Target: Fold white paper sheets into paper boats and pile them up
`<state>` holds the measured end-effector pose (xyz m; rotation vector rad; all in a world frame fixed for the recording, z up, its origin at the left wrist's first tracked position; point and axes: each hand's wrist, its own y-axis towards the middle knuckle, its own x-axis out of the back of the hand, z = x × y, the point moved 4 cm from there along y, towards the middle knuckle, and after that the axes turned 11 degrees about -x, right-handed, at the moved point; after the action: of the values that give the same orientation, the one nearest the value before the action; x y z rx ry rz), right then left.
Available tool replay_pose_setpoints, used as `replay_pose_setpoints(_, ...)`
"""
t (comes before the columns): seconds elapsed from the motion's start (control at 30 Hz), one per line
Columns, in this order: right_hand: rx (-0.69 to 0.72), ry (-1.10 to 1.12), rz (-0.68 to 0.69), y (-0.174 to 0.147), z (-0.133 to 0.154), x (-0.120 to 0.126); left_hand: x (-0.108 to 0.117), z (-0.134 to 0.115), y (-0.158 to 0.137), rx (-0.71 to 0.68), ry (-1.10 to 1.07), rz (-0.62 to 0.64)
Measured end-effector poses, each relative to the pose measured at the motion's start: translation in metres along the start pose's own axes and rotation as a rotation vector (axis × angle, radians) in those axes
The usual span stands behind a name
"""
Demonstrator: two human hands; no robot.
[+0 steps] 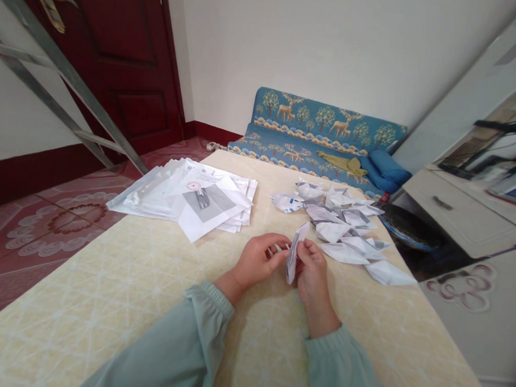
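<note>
Just above the table, between my two hands, a slim folded paper boat (297, 254) stands on end with its pointed tip up. My right hand (312, 271) pinches it from the right, thumb on the near face. On the other side, my left hand (259, 258) has its fingers curled, with thumb and fingertips against the boat's left edge. Several finished-looking paper boats (344, 219) lie in a cluster beyond and to the right of my hands. A pile of printed sheets (217, 200) lies at the far left, a square sheet with a grey picture on top.
The table (131, 302) has a pale yellow patterned cover. Behind it stands a blue sofa (311, 125) with a deer pattern. A metal ladder (71, 74) leans at the left before a dark red door (123, 53). A drawer cabinet (464, 212) is on the right.
</note>
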<state>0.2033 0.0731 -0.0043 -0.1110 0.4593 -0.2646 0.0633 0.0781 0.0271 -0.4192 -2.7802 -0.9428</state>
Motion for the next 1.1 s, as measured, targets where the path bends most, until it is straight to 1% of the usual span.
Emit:
replay_pose_setpoints(0.17,0.035,-0.059,0.017,-0.002,0.000,-0.002,-0.006,0.013,-0.001,0.130,-0.149,-0.011)
replay_pose_setpoints(0.3,0.056,-0.106,0.038,-0.003,-0.002,-0.003,-0.006,0.017,0.001,0.194,-0.274,-0.054)
replay_pose_setpoints(0.37,0.052,-0.160,0.053,-0.003,-0.003,-0.004,-0.004,0.019,0.001,0.209,-0.284,-0.088)
replay_pose_setpoints(0.47,0.046,-0.234,0.086,-0.004,-0.005,-0.006,-0.001,0.021,0.001,0.214,-0.231,-0.134)
replay_pose_setpoints(0.57,0.090,-0.240,0.060,-0.005,-0.005,-0.006,-0.001,0.024,0.000,0.252,-0.190,-0.154)
replay_pose_setpoints(0.63,0.125,-0.209,-0.004,-0.005,-0.004,-0.003,-0.005,0.025,-0.001,0.298,-0.211,-0.092)
replay_pose_setpoints(0.7,0.148,-0.167,-0.066,-0.005,-0.003,0.000,-0.010,0.025,-0.002,0.325,-0.230,0.019)
replay_pose_setpoints(0.8,0.165,-0.119,-0.103,-0.004,-0.003,0.003,-0.013,0.024,-0.002,0.320,-0.247,0.149)
replay_pose_setpoints(0.87,0.163,-0.100,-0.103,-0.004,-0.003,0.004,-0.013,0.025,-0.002,0.326,-0.292,0.180)
replay_pose_setpoints(1.03,0.160,-0.075,-0.106,-0.006,-0.004,0.002,-0.011,0.029,-0.003,0.392,-0.456,0.197)
replay_pose_setpoints(1.1,0.169,-0.095,-0.111,-0.006,-0.004,0.001,-0.011,0.029,-0.003,0.403,-0.488,0.208)
